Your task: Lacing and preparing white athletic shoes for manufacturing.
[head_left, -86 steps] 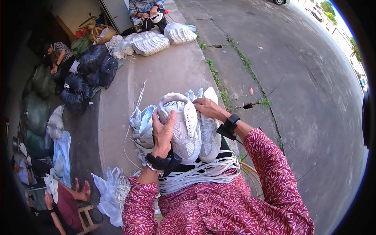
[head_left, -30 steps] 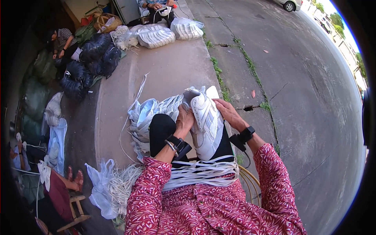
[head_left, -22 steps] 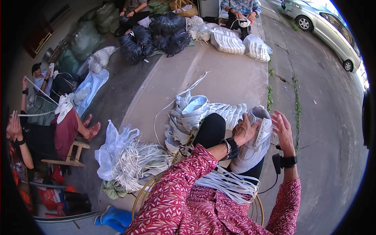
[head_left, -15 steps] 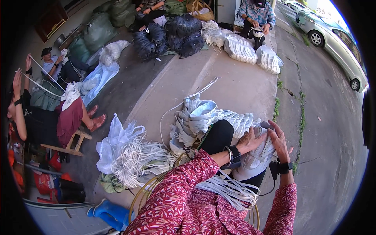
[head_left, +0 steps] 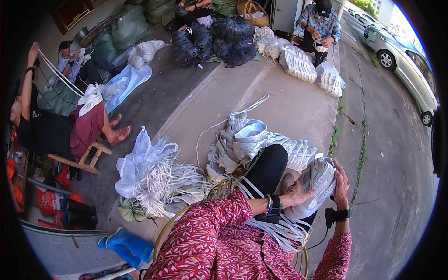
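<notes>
A white sneaker upper [head_left: 321,179] is held over my lap, on my right side. My left hand [head_left: 297,196] grips its near left side, with the thumb lying along it. My right hand [head_left: 341,185] curls round its right edge. Behind my left wrist, a bundle of flat white laces [head_left: 275,229] lies across my lap. Just beyond my knee stands a row of nested white shoe uppers [head_left: 289,148]. What the inside of the held upper contains is hidden.
Left of my knee lie a pile of white laces [head_left: 165,186] and a white plastic bag [head_left: 140,161]. Blue boots [head_left: 128,247] stand at lower left. A co-worker on a wooden stool [head_left: 84,158] stretches laces. Others sit farther back near black bundles [head_left: 191,44]. A silver car [head_left: 401,65] is parked right.
The sneaker upper has been turned in my hands, showing its side now. My left hand has moved down to its lower edge. The co-worker at left has shifted the raised arms.
</notes>
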Tool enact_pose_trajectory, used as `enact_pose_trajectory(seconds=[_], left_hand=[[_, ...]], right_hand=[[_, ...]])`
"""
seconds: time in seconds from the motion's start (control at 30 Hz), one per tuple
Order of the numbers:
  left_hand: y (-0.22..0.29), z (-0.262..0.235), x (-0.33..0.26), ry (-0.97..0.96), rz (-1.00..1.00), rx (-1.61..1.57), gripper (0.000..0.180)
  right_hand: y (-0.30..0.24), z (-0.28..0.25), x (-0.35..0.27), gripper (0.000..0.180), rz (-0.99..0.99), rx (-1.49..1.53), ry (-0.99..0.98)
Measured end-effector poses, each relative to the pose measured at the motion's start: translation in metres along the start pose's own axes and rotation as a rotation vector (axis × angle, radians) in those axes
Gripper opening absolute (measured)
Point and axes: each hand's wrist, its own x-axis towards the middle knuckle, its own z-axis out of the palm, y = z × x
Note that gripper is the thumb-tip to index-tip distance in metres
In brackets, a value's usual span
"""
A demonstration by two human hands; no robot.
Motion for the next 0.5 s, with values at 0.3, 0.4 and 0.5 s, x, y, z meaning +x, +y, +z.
enact_pose_trajectory(seconds=[0.3, 0.4, 0.5], left_hand=[[-0.054, 0.001, -0.037, 0.201, 0.025, 0.02, 0.056], [-0.073, -0.007, -0.053, -0.032, 0.073, 0.099, 0.033], [-0.059, -0.025, -0.071, -0.211, 0.197, 0.105, 0.016]], right_hand=[[0.002, 0.026, 0.008, 0.041, 0.088, -0.086, 0.116], [0.027, 0.018, 0.013, 0.041, -0.026, 0.042, 0.107], [0.029, 0.02, 0.013, 0.043, -0.021, 0.006, 0.13]])
